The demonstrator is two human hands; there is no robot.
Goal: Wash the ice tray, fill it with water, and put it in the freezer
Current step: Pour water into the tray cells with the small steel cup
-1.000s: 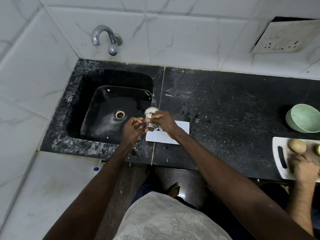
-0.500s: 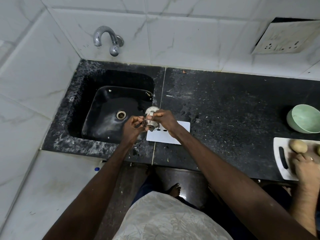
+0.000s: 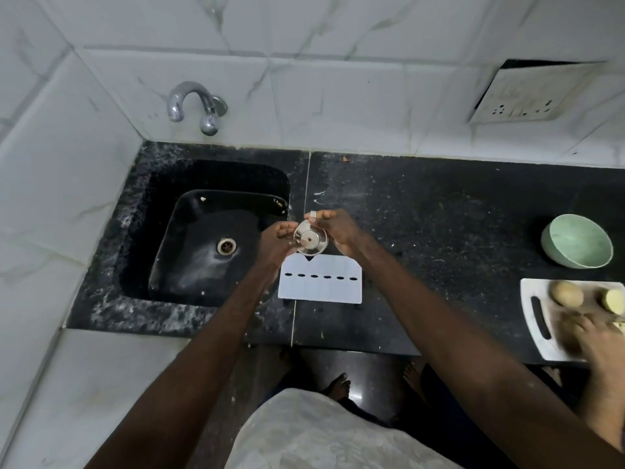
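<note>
**Head view, fingers outward.** The curled fingers point(image 3: 321, 216) of the right hand point(image 3: 338, 231) are closed on the right rim of a small round shiny metal piece point(image 3: 310, 239), with the thumb at its upper edge. The fingers point(image 3: 287, 228) of the left hand point(image 3: 275, 242) are curled against its left rim, so the piece is gripped between both hands. Its circular face, marked by a small central spot, is turned towards the camera.

Just in front of the hands, a flat white rectangular plastic ice tray point(image 3: 321, 282) is seen lying on the black speckled stone counter point(image 3: 439, 231). It lies across a pale seam in the counter and bears a row of six dark oval slots. Its far edge is overlapped in view by the metal piece; whether the two touch cannot be told. Neither hand is placed on the tray.

Immediately left of the tray, a black rectangular sink point(image 3: 162, 265) is set into the counter, with a round metal drain point(image 3: 226, 246) in its floor. A curved chrome tap point(image 3: 196, 103) is mounted above it on the white marbled wall tiles point(image 3: 338, 96).

At the far right, a pale green bowl point(image 3: 578, 240) is shown tilted on the counter. Below it lies a white cutting board point(image 3: 537, 319) carrying yellowish potatoes point(image 3: 568, 293), on which another person's hand point(image 3: 588, 336) rests. A white socket plate point(image 3: 527, 96) is fixed to the wall at upper right.
</note>
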